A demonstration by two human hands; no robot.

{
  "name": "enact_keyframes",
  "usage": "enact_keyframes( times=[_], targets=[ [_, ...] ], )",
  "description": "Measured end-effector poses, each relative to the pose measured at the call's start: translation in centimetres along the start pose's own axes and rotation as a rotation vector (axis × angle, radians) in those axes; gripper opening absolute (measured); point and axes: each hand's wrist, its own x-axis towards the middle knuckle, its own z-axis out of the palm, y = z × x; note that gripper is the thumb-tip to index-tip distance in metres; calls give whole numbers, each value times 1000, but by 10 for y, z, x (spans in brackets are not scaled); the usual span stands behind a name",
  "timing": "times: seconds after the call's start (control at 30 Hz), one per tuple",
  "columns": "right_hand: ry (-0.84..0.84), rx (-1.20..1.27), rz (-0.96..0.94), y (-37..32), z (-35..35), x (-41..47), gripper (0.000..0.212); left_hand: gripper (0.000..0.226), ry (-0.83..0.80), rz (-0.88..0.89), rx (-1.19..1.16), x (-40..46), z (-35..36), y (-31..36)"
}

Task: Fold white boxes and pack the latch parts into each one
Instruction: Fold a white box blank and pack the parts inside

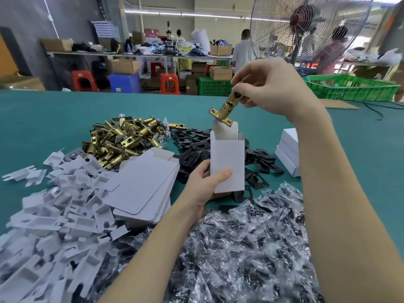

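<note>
You work at a table (pixel 54 110) with a teal cover, in a workshop where other people stand at benches behind a large metal fan (pixel 306 29). Your left hand (pixel 205 182) holds the white box (pixel 227 158) upright above the table, the thumb pressed on its front face and the other fingers behind it; the top flaps of the box stand open. Your right hand (pixel 269 88) is just above the box, and its grip is clamped on the rear end of a brass latch (pixel 227 108). The latch is tilted, with its faceplate downward, right over the open mouth of the box and touching or almost touching the back flap. To the left of the box lies a pile of brass latches (pixel 122 141), and nearer to you a stack of flat box blanks (pixel 144 184) and a heap of white card inserts (pixel 54 215). Behind and under the box lie black strike plates (pixel 258 158). In front of the box lies a heap of clear plastic bags (pixel 240 248) with dark parts. To the right of the box stand closed white boxes (pixel 288 149).
</note>
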Motion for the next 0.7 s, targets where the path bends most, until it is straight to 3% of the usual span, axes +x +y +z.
enact_keyframes(
  times=[0.33, 0.5, 0.7],
  targets=[
    [-156, -177, -74, 7, -12, -47, 19, 50, -71, -23, -82, -3, 3, 2],
    [-188, -220, -83, 7, -12, -48, 20, 47, -60, 65, 14, -3, 4, 0],
    [-373, -333, -70, 6, -4, -48, 25, 42, -80, 124, 73, -5, 5, 1]
  ],
)
